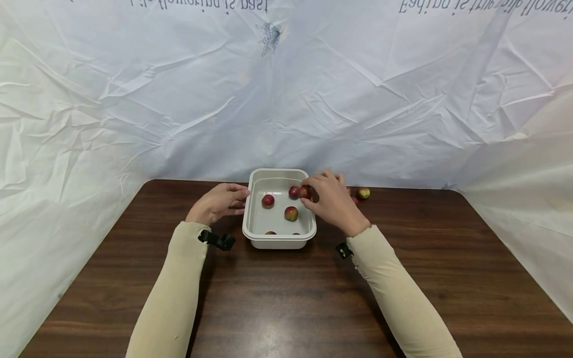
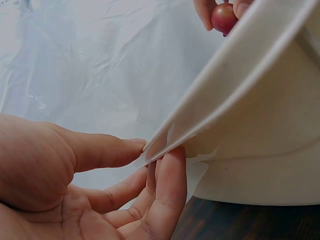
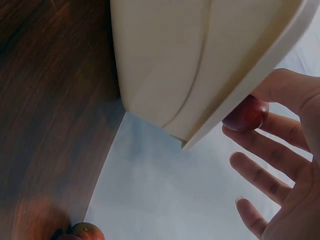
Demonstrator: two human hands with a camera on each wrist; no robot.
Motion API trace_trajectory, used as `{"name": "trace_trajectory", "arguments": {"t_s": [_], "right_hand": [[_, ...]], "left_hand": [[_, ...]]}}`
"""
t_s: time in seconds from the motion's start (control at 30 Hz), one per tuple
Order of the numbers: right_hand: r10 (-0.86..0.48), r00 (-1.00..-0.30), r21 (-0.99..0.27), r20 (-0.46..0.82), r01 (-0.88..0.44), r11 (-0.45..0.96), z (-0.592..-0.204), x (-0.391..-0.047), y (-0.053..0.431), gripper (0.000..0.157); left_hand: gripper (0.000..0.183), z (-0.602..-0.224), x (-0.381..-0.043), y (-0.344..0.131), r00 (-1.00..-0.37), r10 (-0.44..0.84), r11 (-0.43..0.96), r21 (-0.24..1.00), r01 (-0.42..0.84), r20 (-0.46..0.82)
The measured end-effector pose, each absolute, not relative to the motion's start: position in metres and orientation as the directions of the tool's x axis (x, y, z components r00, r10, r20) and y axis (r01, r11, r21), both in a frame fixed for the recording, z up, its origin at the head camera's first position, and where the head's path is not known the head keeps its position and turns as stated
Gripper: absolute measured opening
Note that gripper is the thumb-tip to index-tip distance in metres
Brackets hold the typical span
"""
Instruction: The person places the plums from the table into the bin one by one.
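Observation:
A white plastic tub (image 1: 278,237) sits at the table's far side with several small red and yellow-green apples (image 1: 291,214) inside. My left hand (image 1: 218,203) pinches the tub's left rim, its thumb on the lip and fingers underneath, as the left wrist view shows. Over the tub's right rim, my right hand (image 1: 331,203) holds a dark red apple (image 3: 246,114) between thumb and fingers. The other fingers of that hand are spread apart in the right wrist view. Near the tub's front wall, two apples are partly hidden by the rim.
Beyond the right hand, a few more apples (image 1: 363,193) lie on the dark wooden table (image 1: 268,298), partly covered by the hand. White sheeting (image 1: 286,109) with printed lettering hangs behind the table. Each wrist wears a black strap mount (image 1: 217,239).

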State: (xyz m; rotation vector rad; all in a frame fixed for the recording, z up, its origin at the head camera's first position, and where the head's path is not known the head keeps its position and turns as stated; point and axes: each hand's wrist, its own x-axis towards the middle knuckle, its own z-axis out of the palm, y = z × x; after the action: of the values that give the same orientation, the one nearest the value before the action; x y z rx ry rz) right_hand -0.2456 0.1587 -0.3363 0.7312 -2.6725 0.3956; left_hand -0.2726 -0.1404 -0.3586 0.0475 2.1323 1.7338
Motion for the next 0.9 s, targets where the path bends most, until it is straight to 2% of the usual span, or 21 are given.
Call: {"name": "trace_trajectory", "arguments": {"t_s": [0.9], "right_hand": [[-0.429, -0.819, -0.158, 0.381, -0.515, 0.842, -0.35, -0.246, 0.148, 0.036]], "left_hand": [[0.041, -0.359, -0.274, -0.14, -0.927, 0.255, 0.23, 0.948, -0.22, -0.276]]}}
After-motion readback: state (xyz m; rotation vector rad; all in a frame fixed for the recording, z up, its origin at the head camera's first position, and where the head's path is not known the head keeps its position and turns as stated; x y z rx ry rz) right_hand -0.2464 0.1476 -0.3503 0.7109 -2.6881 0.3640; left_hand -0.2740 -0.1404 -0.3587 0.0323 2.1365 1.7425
